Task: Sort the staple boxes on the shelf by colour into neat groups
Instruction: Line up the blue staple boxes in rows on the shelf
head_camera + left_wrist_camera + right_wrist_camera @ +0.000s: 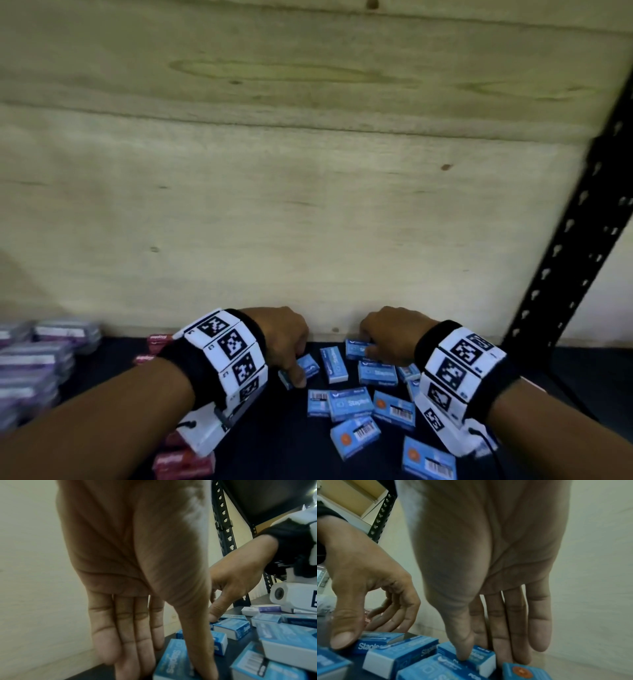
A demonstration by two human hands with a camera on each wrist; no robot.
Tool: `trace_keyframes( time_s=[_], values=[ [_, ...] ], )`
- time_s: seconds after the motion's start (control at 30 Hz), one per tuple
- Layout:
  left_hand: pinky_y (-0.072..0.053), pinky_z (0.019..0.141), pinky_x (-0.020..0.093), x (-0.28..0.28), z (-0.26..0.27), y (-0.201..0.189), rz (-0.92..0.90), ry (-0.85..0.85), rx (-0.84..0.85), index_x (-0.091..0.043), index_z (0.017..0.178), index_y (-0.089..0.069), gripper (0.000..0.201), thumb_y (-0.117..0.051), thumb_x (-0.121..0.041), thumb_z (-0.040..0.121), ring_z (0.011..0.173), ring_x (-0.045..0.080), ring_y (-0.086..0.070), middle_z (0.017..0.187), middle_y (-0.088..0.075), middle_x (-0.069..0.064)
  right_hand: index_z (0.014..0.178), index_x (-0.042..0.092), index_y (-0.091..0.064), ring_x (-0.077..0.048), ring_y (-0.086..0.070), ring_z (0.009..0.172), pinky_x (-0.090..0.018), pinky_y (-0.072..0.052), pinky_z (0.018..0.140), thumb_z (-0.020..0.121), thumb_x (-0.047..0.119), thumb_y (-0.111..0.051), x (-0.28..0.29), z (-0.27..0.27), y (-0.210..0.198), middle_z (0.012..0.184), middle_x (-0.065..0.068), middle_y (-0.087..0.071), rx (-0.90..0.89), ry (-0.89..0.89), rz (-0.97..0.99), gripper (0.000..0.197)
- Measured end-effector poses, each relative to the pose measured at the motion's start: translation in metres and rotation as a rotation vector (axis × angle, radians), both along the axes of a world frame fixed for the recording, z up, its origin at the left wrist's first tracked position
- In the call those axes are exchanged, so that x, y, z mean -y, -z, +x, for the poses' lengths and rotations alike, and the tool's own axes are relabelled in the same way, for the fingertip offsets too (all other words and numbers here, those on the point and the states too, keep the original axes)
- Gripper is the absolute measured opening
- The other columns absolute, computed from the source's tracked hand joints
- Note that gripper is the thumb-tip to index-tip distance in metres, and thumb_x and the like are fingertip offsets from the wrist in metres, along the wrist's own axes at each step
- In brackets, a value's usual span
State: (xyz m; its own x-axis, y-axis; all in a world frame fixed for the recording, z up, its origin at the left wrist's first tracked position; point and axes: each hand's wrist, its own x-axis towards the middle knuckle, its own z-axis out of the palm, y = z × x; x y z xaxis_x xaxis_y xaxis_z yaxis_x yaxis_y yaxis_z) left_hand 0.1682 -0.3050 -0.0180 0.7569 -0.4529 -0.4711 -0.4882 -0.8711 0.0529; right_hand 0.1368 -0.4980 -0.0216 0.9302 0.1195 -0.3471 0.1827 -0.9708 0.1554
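Note:
Several blue staple boxes (pixel 349 404) lie scattered on the dark shelf (pixel 113 363) between my hands. My left hand (pixel 287 342) pinches one blue box (pixel 310 365) at the left edge of the pile, with its thumb (pixel 200 655) on the near side of that box (pixel 171 660) and the fingers down behind it. My right hand (pixel 383 337) pinches another blue box (pixel 354 348) close to the back wall. Its thumb (pixel 464 649) presses on this box (pixel 481 657) and the fingers hang straight behind.
Purple boxes (pixel 34 359) are stacked at the far left. Red boxes (pixel 185 460) lie under my left wrist, with more (pixel 159 339) near the wall. A plywood back wall (pixel 308 205) closes the shelf. A black perforated upright (pixel 565 257) stands at the right.

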Motion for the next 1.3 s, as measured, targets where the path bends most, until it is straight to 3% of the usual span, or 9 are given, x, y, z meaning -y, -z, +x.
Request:
trace_keyframes(
  time_s=[0.17, 0.3, 0.47, 0.57, 0.67, 0.87, 1.0, 1.1, 1.3],
  values=[
    [-0.047, 0.078, 0.028, 0.001, -0.004, -0.001, -0.051, 0.027, 0.016, -0.017, 0.123, -0.060, 0.053, -0.080, -0.037, 0.078, 0.099, 0.020, -0.060, 0.115, -0.065, -0.001, 0.124, 0.009, -0.055, -0.028, -0.061, 0.101, -0.033, -0.043, 0.073, 0.100, 0.034, -0.053, -0.004, -0.001, -0.003, 0.118, -0.010, -0.061, -0.007, -0.006, -0.040, 0.034],
    [-0.045, 0.082, 0.029, 0.002, -0.007, -0.004, -0.055, 0.089, 0.008, -0.022, 0.133, -0.054, 0.062, -0.081, -0.034, 0.079, 0.104, 0.022, -0.059, 0.121, -0.063, 0.002, 0.123, 0.009, -0.050, -0.023, -0.052, 0.086, -0.030, -0.040, 0.068, 0.097, 0.030, -0.060, -0.008, -0.005, -0.008, 0.116, -0.010, -0.059, -0.001, -0.014, 0.000, 0.035],
    [-0.046, 0.072, 0.028, -0.004, -0.007, -0.006, -0.074, 0.085, 0.004, -0.020, 0.117, -0.062, 0.051, -0.085, -0.035, 0.073, 0.085, 0.017, -0.056, 0.098, -0.061, -0.004, 0.120, 0.012, -0.056, -0.022, -0.056, 0.089, -0.031, -0.043, 0.073, 0.094, 0.028, -0.064, -0.009, -0.008, -0.008, 0.114, -0.008, -0.062, 0.007, -0.061, 0.046, 0.032],
    [-0.054, 0.075, 0.035, -0.012, -0.003, -0.010, -0.119, 0.036, -0.031, -0.018, 0.107, -0.062, 0.044, -0.087, -0.030, 0.072, 0.086, 0.022, -0.066, 0.099, -0.069, 0.001, 0.118, 0.014, -0.061, -0.025, -0.062, 0.095, -0.033, -0.049, 0.075, 0.095, 0.026, -0.061, -0.007, -0.008, -0.005, 0.111, -0.008, -0.063, 0.062, -0.071, 0.055, 0.026],
    [-0.057, 0.074, 0.032, -0.019, 0.004, -0.015, -0.219, -0.027, -0.057, -0.019, 0.096, -0.061, 0.033, -0.085, -0.024, 0.075, 0.075, 0.019, -0.069, 0.096, -0.072, 0.004, 0.118, 0.014, -0.062, -0.027, -0.063, 0.096, -0.036, -0.052, 0.079, 0.096, 0.024, -0.059, -0.009, -0.007, -0.005, 0.111, -0.009, -0.063, 0.127, -0.060, 0.082, 0.024],
    [-0.053, 0.067, 0.024, -0.026, 0.010, -0.015, -0.390, -0.091, 0.006, -0.018, 0.101, -0.055, 0.022, -0.072, -0.022, 0.088, 0.066, 0.012, -0.065, 0.089, -0.068, -0.003, 0.116, 0.010, -0.062, -0.029, -0.063, 0.097, -0.033, -0.048, 0.073, 0.094, 0.018, -0.061, -0.017, -0.002, -0.003, 0.113, -0.011, -0.062, 0.178, -0.027, 0.053, 0.024],
    [-0.047, 0.075, 0.029, -0.026, 0.008, -0.013, -0.237, -0.010, 0.070, -0.019, 0.111, -0.050, 0.021, -0.061, -0.028, 0.096, 0.077, 0.013, -0.057, 0.104, -0.069, 0.002, 0.119, 0.014, -0.056, -0.028, -0.061, 0.101, -0.032, -0.039, 0.070, 0.094, 0.020, -0.059, -0.020, -0.005, -0.006, 0.115, -0.008, -0.060, 0.224, -0.052, -0.037, 0.026],
    [-0.040, 0.075, 0.028, -0.025, 0.006, -0.016, -0.075, 0.026, 0.139, -0.015, 0.121, -0.047, 0.030, -0.055, -0.034, 0.099, 0.088, 0.018, -0.050, 0.116, -0.059, 0.008, 0.120, 0.019, -0.058, -0.027, -0.058, 0.108, -0.033, -0.041, 0.073, 0.092, 0.019, -0.061, -0.025, -0.006, -0.009, 0.120, -0.005, -0.059, 0.263, -0.129, 0.004, 0.028],
    [-0.043, 0.074, 0.030, -0.024, 0.002, -0.013, 0.064, 0.029, 0.202, -0.017, 0.120, -0.056, 0.033, -0.063, -0.035, 0.093, 0.104, 0.024, -0.059, 0.118, -0.058, 0.006, 0.132, 0.031, -0.056, -0.025, -0.049, 0.120, -0.040, -0.050, 0.092, 0.086, 0.016, -0.071, -0.035, 0.000, -0.010, 0.127, -0.003, -0.053, 0.036, -0.284, 0.100, 0.051]
  ],
)
